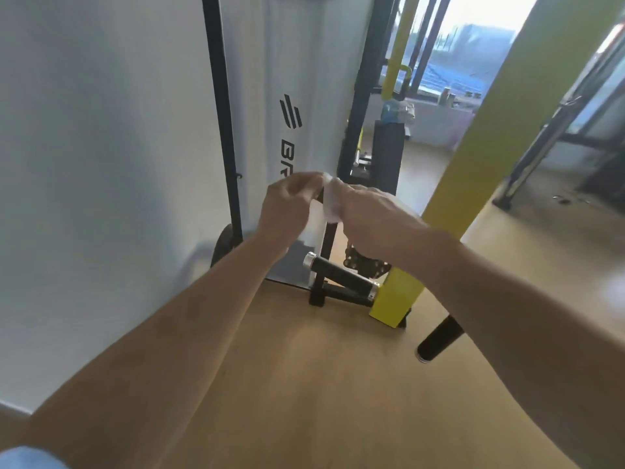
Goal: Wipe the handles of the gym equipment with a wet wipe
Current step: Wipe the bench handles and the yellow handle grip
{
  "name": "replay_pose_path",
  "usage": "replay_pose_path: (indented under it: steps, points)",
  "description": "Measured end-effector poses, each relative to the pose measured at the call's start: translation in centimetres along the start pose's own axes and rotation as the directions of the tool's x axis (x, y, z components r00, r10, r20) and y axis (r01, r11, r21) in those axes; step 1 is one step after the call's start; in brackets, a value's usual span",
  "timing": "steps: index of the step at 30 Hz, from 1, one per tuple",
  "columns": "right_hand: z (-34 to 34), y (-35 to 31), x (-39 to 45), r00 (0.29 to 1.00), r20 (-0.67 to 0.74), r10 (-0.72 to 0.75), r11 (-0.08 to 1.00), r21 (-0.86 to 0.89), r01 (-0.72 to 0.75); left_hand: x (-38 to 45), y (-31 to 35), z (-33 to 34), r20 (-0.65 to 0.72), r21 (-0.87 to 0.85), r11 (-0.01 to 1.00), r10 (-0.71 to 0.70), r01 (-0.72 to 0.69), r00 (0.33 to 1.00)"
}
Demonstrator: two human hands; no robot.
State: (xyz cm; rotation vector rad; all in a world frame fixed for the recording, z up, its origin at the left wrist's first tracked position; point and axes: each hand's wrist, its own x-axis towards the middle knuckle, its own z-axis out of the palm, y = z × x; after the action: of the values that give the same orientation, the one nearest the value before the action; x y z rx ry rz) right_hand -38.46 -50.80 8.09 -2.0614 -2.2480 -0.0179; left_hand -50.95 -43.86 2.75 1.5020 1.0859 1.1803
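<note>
A white wet wipe hangs between my two hands at the middle of the view. My left hand pinches its upper left edge and my right hand grips its right side, both held in the air in front of a white machine shroud. Below them a black handle with chrome end caps sticks out from a yellow lever arm. A second black handle ends the big yellow arm at lower right. Neither hand touches a handle.
The white shroud with black lettering and black frame posts stands on the left, beside a white wall. A thick yellow arm crosses diagonally on the right. Wooden floor lies below. Black rack legs stand at far right.
</note>
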Motion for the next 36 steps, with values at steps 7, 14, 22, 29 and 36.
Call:
replay_pose_path:
  steps: [7, 14, 22, 29, 36]
  points:
    - [0.9, -1.0, -0.2, 0.978, -0.023, 0.206, 0.904, -0.377, -0.199, 1.4, -0.8, -0.9, 0.157, 0.078, 0.99, 0.103, -0.117, 0.982]
    - [2.6, -1.1, 0.2, 0.96, -0.121, 0.253, 0.894, -0.349, -0.28, 1.6, -1.8, -0.7, 0.167, -0.048, 0.994, 0.101, -0.094, 0.981]
    - [2.8, -1.7, -1.0, 0.94, -0.141, 0.312, 0.839, -0.423, -0.342, 2.2, -3.0, -1.0, 0.175, 0.065, 0.966, 0.237, -0.251, 0.956]
    - [0.2, -5.9, -4.8, 0.919, -0.236, 0.317, 0.63, -0.672, -0.389, 1.3, -3.1, -2.1, 0.314, -0.01, 0.98, 0.19, -0.197, 0.93]
    - [6.2, -13.2, -1.4, 0.97, -0.082, 0.231, 0.917, 0.351, -0.189, -1.8, -11.7, -11.1, 0.378, -0.083, 0.981, -0.133, 0.177, 0.916]
